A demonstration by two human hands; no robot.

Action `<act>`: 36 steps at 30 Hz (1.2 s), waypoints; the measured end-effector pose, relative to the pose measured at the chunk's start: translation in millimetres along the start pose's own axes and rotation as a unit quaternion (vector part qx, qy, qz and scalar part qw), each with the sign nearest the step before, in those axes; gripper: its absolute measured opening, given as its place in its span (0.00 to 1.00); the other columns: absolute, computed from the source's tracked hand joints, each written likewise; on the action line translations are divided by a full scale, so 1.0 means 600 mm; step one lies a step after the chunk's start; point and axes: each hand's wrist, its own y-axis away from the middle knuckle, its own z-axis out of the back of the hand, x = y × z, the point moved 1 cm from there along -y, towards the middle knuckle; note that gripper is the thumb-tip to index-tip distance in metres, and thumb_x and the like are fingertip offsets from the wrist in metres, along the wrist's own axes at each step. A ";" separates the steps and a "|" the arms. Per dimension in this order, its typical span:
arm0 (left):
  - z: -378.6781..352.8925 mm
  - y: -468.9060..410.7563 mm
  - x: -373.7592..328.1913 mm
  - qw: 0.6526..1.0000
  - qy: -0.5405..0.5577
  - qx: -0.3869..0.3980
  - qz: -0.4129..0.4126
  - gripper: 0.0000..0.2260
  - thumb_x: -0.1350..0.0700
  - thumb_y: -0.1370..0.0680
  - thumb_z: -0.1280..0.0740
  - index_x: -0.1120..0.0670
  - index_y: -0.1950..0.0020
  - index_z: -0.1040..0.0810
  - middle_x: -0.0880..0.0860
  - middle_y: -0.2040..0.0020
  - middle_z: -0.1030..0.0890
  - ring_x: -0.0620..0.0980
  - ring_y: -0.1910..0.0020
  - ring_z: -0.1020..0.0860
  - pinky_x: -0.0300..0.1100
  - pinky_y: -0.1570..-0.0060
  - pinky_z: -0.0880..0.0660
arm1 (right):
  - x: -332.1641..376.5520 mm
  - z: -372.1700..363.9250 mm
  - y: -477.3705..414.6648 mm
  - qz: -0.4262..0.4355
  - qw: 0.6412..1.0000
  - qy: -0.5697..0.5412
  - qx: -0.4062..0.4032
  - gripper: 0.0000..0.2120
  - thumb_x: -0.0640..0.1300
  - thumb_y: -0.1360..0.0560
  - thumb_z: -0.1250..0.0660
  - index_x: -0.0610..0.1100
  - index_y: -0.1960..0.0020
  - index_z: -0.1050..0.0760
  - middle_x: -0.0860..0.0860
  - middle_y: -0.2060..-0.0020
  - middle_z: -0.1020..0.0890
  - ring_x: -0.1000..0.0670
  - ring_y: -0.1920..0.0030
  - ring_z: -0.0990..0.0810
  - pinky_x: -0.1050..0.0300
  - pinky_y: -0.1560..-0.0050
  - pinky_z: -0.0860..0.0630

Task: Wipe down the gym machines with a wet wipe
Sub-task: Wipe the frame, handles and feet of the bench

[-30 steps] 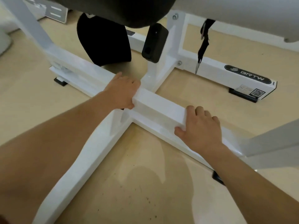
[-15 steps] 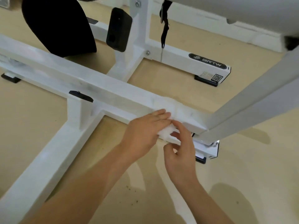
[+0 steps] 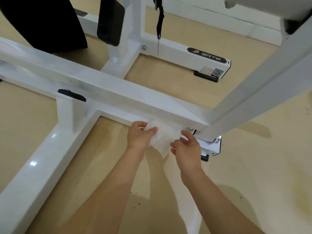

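A white wet wipe (image 3: 161,137) hangs spread between my two hands, just in front of the white gym machine's horizontal frame bar (image 3: 108,92). My left hand (image 3: 141,135) pinches the wipe's left edge between thumb and fingers. My right hand (image 3: 186,146) grips its right edge. The wipe's lower corner dangles free above the floor. Both hands sit near the right end of the lower frame rail, close to where a slanted white bar (image 3: 263,88) joins the frame.
A white frame leg (image 3: 42,159) runs toward me on the left. Behind stand a base rail with a BRTW label (image 3: 206,55), a black pad (image 3: 110,22), a hanging black strap (image 3: 159,22) and a black cushion (image 3: 42,22). Beige floor (image 3: 253,174) surrounds the frame.
Both hands left the frame bar, came together at its right end, and now hold the wipe pulled open and off the bar. The view shifted to the right.
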 end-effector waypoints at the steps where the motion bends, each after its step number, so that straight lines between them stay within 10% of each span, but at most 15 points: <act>1: -0.004 0.000 0.000 0.999 -0.031 -0.027 -0.012 0.13 0.56 0.30 0.24 0.53 0.51 0.25 0.48 0.55 0.22 0.50 0.56 0.21 0.43 0.55 0.23 | 0.001 -0.004 0.004 0.008 0.999 0.035 0.007 0.22 0.36 0.24 0.40 0.50 0.32 0.32 0.51 0.48 0.23 0.51 0.51 0.21 0.55 0.47 0.23; 5: -0.019 -0.003 0.002 0.993 -0.082 -0.069 -0.049 0.12 0.53 0.30 0.25 0.53 0.57 0.28 0.47 0.63 0.24 0.46 0.65 0.24 0.37 0.65 0.29 | -0.016 -0.025 0.032 0.178 0.927 0.304 0.128 0.31 0.36 0.22 0.44 0.46 0.21 0.49 0.51 0.24 0.42 0.52 0.24 0.45 0.64 0.28 0.47; 9: -0.019 -0.011 0.004 0.993 -0.092 -0.059 -0.046 0.12 0.51 0.29 0.26 0.55 0.58 0.26 0.48 0.63 0.23 0.46 0.65 0.24 0.35 0.66 0.29 | -0.048 -0.060 0.009 0.229 0.787 0.543 0.181 0.39 0.40 0.23 0.46 0.43 0.24 0.71 0.49 0.24 0.67 0.50 0.24 0.67 0.51 0.23 0.60; 15: 0.071 -0.024 0.000 0.970 -0.178 -0.090 -0.139 0.09 0.55 0.29 0.27 0.51 0.52 0.23 0.47 0.52 0.22 0.44 0.55 0.26 0.34 0.56 0.31 | -0.023 -0.131 -0.036 0.278 0.641 0.698 0.156 0.39 0.43 0.21 0.47 0.40 0.26 0.74 0.44 0.26 0.73 0.44 0.25 0.71 0.46 0.25 0.65; 21: 0.155 -0.041 -0.007 0.792 -0.429 -0.092 -0.424 0.21 0.67 0.29 0.33 0.55 0.36 0.22 0.56 0.36 0.24 0.56 0.39 0.25 0.46 0.44 0.25 | -0.012 -0.253 -0.058 0.356 0.613 0.674 0.209 0.42 0.48 0.21 0.43 0.45 0.24 0.73 0.47 0.26 0.74 0.45 0.27 0.75 0.44 0.25 0.67; 24: 0.142 -0.054 -0.021 0.740 -0.572 0.056 -0.348 0.29 0.60 0.22 0.42 0.50 0.21 0.46 0.48 0.22 0.43 0.50 0.23 0.45 0.48 0.25 0.45 | -0.015 -0.210 -0.054 0.346 0.633 0.667 0.187 0.39 0.44 0.21 0.45 0.43 0.24 0.72 0.45 0.26 0.72 0.44 0.26 0.73 0.46 0.25 0.67; 28: 0.035 0.013 0.010 0.629 -0.645 0.175 -0.398 0.29 0.52 0.19 0.50 0.52 0.22 0.62 0.50 0.20 0.58 0.49 0.22 0.60 0.51 0.26 0.65 | -0.074 -0.068 -0.030 0.293 0.708 0.638 0.079 0.40 0.46 0.23 0.43 0.38 0.24 0.67 0.41 0.25 0.66 0.41 0.24 0.66 0.45 0.24 0.57; 36: 0.135 -0.041 -0.001 0.659 -0.680 0.053 -0.317 0.35 0.56 0.19 0.42 0.53 0.23 0.65 0.51 0.21 0.60 0.47 0.22 0.58 0.45 0.24 0.55 | -0.016 -0.190 -0.038 0.324 0.691 0.620 0.182 0.38 0.45 0.21 0.46 0.44 0.23 0.71 0.49 0.24 0.68 0.47 0.24 0.68 0.43 0.24 0.63</act>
